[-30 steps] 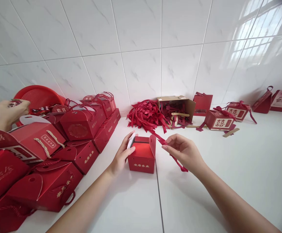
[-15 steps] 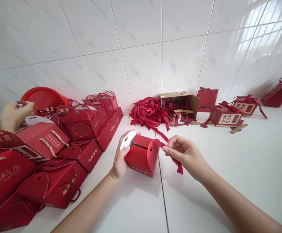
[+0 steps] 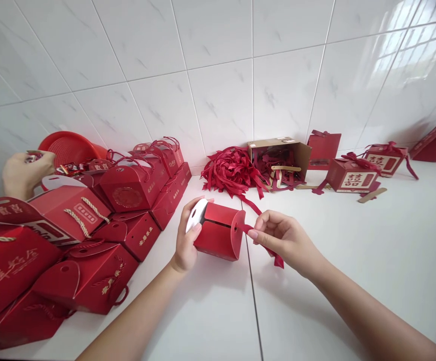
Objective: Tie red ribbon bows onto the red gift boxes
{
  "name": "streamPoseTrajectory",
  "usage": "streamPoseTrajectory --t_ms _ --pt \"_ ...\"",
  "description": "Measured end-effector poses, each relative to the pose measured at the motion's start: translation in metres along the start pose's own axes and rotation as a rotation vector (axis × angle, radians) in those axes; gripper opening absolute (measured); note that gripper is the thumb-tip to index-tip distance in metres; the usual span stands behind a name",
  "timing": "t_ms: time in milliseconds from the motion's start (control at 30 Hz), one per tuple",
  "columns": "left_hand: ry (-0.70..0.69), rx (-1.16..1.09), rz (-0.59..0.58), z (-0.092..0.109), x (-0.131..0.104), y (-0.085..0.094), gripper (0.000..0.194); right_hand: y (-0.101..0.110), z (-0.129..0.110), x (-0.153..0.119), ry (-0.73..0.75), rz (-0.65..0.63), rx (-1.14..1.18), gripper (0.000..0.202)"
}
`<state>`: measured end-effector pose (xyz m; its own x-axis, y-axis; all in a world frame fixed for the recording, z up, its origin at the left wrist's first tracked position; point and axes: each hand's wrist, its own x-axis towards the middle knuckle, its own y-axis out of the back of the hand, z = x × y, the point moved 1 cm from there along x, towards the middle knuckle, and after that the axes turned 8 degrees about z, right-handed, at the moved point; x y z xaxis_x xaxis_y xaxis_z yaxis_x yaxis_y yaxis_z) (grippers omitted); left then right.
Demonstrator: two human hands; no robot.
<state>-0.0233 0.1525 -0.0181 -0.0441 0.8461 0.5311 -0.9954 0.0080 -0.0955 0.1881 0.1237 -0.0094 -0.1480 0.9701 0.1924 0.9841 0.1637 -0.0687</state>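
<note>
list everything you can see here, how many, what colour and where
gift box: 1, red, white-lined flap, in left hand
ribbon: 1, red, in right hand
ribbon pile: 1, red, by wall
cardboard box: 1, brown, right of pile
bow-tied boxes: 2, red, right
flat-fronted box: 1, red, behind them
far boxes: 2, red, far right
stacked boxes: around ten, red, left
basket: 1, red, back left
wrapped pieces: uncountable, mixed, in basket
tiled wall: 1, white, back
table: 1, white, below
another person's hand: 1, far left
left hand, right hand: 1 each, centre
</note>
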Motion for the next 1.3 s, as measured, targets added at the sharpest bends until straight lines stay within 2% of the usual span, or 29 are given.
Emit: streamPoseTrajectory --t_ms 133,433,700,900,1100,1300 --pt "-0.046 0.06 -0.009 -0.001 -0.002 0.0 0.048 -0.001 0.002 -0.001 -0.004 -0.022 -0.002 0.028" --pt "-0.052 0.048 0.028 0.001 0.001 0.002 0.046 0.0 0.006 -0.001 0.049 -0.028 -0.07 0.026" --pt "-0.177 0.068 -0.041 -0.001 -0.002 0.001 0.048 -0.001 0.001 -0.005 0.188 -0.007 -0.148 0.019" --pt "-0.244 0.106 -0.123 0.003 -0.007 -0.003 0.049 -0.001 -0.002 -0.008 0.275 -0.079 -0.209 0.029" --pt "-0.297 0.121 -0.157 0.007 -0.008 -0.005 0.05 0.001 -0.01 -0.01 0.236 -0.216 -0.186 0.042" --pt "-0.348 0.137 -0.188 0.007 -0.009 -0.006 0.05 0.003 -0.012 -0.01 0.158 -0.238 -0.156 0.034"
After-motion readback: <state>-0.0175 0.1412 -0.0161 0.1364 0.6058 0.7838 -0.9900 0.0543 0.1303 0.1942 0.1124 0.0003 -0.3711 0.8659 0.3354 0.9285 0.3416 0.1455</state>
